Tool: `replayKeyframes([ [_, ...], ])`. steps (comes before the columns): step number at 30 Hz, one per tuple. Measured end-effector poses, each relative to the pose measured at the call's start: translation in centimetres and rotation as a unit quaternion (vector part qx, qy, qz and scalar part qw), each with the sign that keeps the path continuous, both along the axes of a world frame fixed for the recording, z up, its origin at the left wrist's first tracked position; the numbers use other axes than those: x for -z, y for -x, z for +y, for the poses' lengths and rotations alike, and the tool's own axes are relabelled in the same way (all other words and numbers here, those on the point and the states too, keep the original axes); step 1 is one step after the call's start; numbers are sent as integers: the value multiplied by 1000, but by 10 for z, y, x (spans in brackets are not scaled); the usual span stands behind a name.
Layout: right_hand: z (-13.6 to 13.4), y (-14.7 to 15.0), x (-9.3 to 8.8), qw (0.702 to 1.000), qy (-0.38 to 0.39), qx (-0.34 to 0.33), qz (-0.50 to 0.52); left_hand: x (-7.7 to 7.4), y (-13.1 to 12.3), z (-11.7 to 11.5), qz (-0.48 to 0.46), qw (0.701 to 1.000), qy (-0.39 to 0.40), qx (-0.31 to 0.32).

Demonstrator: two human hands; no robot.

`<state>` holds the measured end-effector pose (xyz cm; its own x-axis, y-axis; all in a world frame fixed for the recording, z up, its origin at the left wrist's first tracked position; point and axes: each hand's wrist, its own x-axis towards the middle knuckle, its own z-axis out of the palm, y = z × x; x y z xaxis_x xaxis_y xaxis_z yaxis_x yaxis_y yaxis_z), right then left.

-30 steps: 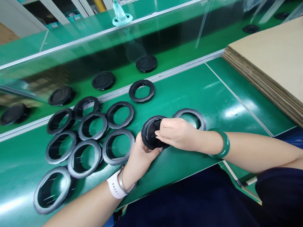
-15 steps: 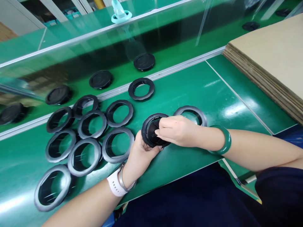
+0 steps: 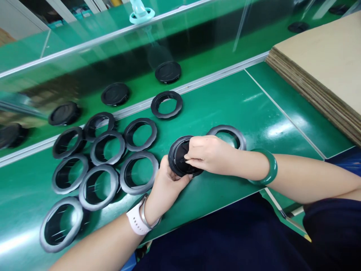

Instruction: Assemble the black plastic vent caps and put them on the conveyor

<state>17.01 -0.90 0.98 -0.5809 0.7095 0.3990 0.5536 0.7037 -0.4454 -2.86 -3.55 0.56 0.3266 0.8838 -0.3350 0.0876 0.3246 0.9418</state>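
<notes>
My left hand (image 3: 169, 184) grips a black round part (image 3: 179, 157) by its lower left rim, holding it tilted above the green table. Unlike the open rings around it, this part has a dark piece filling its centre. Over its right side, my right hand (image 3: 210, 154) is closed in a pinch, fingertips at the dark centre. What those fingers hold is hidden or too small to name. Just behind my right hand, a black ring (image 3: 241, 138) lies partly covered by it. Left of my left hand, another black ring (image 3: 154, 165) lies on the table.
Several more black rings (image 3: 113, 205) spread across the left of the table (image 3: 214, 101). Beyond a metal rail (image 3: 194, 86), several black discs (image 3: 168, 72) sit on a green strip. Cardboard sheets (image 3: 324, 49) are stacked at right. A turquoise object (image 3: 141, 15) stands at the back.
The whole view has shifted slightly, so the rings and discs appear a little further left. Both hands keep their places on the black round part, with only slight finger movement in the right.
</notes>
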Motion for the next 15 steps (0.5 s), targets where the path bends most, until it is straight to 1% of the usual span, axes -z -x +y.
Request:
replayKeyframes([
  [3,0,2,3,1000,-4,13,-4,-1,-1,0,-1,1000,2,-1],
  [6,0,2,4,1000,-7,9,-13,-1,-1,0,2,1000,0,2],
  [15,-1,-4,-5,999,-15,-18,-48,-1,0,-1,12,1000,-10,20],
])
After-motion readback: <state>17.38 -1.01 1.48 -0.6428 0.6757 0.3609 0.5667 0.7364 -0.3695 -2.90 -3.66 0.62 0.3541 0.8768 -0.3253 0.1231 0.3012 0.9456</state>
